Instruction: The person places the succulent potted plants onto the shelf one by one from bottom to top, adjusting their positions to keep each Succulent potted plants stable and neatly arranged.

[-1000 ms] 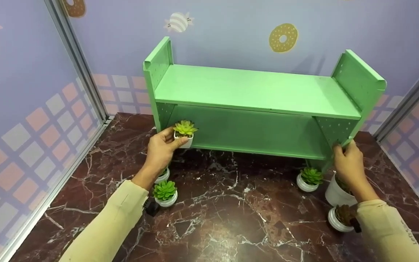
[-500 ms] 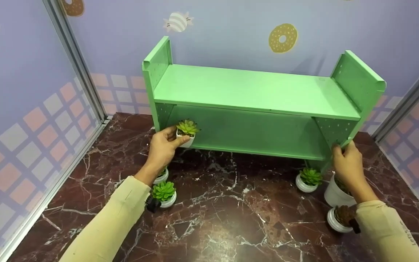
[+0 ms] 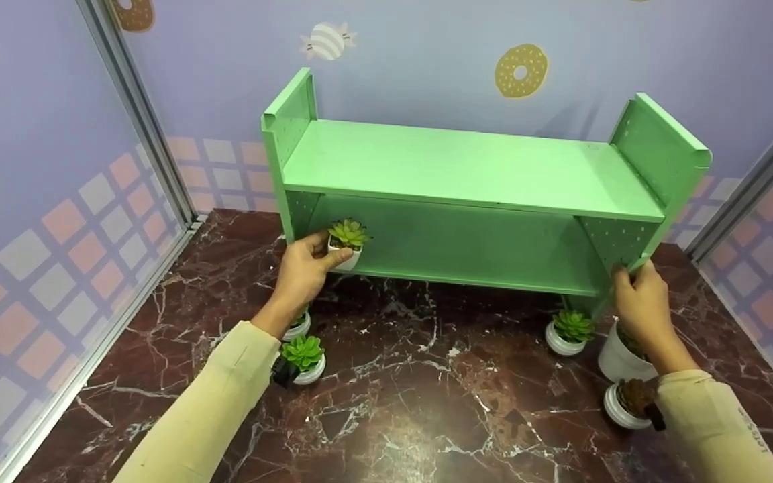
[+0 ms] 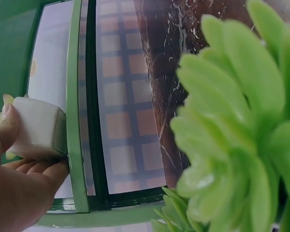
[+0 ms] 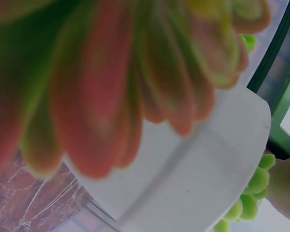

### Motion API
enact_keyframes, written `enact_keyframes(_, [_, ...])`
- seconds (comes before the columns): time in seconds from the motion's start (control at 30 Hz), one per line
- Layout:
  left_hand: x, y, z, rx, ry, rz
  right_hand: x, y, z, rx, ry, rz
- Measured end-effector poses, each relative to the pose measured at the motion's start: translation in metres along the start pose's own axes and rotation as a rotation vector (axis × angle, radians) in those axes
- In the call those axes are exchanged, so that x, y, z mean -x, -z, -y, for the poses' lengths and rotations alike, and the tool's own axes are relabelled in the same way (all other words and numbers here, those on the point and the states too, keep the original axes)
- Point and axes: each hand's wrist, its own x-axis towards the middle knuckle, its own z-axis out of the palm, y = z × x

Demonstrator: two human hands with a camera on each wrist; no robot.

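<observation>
My left hand (image 3: 300, 274) pinches a small square white pot with a yellow-green succulent (image 3: 347, 233), thumb in front. The potted succulent is at the left end of the lower shelf of a green two-tier shelf (image 3: 453, 164). In the left wrist view the white pot (image 4: 38, 128) sits close to the shelf's front edge; whether it touches is unclear. At the shelf's right side panel, my right hand (image 3: 646, 305) holds the front edge, its fingertips partly hidden. Red-green leaves (image 5: 101, 87) and a large white pot (image 5: 203, 159) block most of the right wrist view.
Below my left forearm stand two round-potted green succulents, the nearer one (image 3: 304, 354) overlapping the wrist camera. By my right arm are a green succulent (image 3: 573, 327), a larger white pot (image 3: 623, 359) and a brownish succulent (image 3: 633, 401). The marbled tabletop (image 3: 420, 402) meets patterned walls.
My left hand has moved slightly right with the potted succulent, along the lower shelf's front. The right hand stays on the side panel.
</observation>
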Motion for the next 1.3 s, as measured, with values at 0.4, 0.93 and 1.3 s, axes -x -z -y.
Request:
enact_keyframes(0.4, [-0.005,-0.005,-0.004,-0.019,0.042,0.027,0.003,0.006,-0.001,0.038,-0.014,0.002])
enact_keyframes(0.93, [-0.003,-0.003,-0.005,-0.039,0.081,0.027,0.0,0.001,-0.001,0.031,-0.001,-0.003])
enact_keyframes(1.3, [-0.004,-0.003,-0.004,-0.059,0.054,0.036,0.0,0.001,0.0,0.037,0.003,0.003])
